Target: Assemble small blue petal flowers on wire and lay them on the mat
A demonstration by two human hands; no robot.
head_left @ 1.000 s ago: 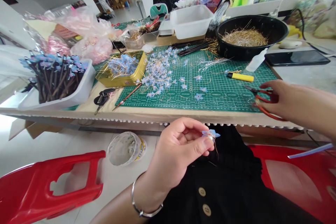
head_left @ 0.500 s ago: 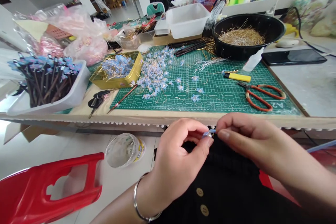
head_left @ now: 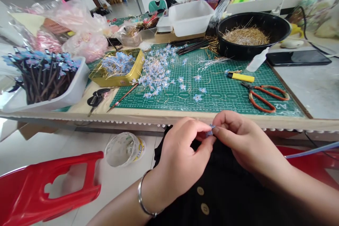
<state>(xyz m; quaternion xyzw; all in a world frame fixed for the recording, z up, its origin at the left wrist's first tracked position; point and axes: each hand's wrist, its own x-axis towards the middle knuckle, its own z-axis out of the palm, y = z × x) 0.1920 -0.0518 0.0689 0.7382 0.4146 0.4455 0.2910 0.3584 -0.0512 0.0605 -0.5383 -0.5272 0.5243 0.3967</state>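
Between both hands, just in front of the table edge, is a small blue flower [head_left: 209,132], partly hidden by fingertips. My left hand [head_left: 185,155], with a silver bangle at the wrist, pinches it from the left. From the right, my right hand [head_left: 238,134] closes its thumb and forefinger on the flower's edge. Many loose blue flowers [head_left: 156,74] with thin wires lie on the green cutting mat [head_left: 212,102]. More blue flowers fill a gold tin [head_left: 116,81] on the left.
Orange-handled pliers [head_left: 265,100], a yellow lighter [head_left: 242,77], a glue bottle [head_left: 256,60] and a black bowl [head_left: 225,47] of wires are at the right. Stems with flowers stand in a white tub [head_left: 76,88]. Below are a bucket [head_left: 119,152] and red stool [head_left: 87,183].
My right hand has shifted slightly left and up, closer to my left hand. The flower is now more covered by fingers. The camera view has moved slightly.
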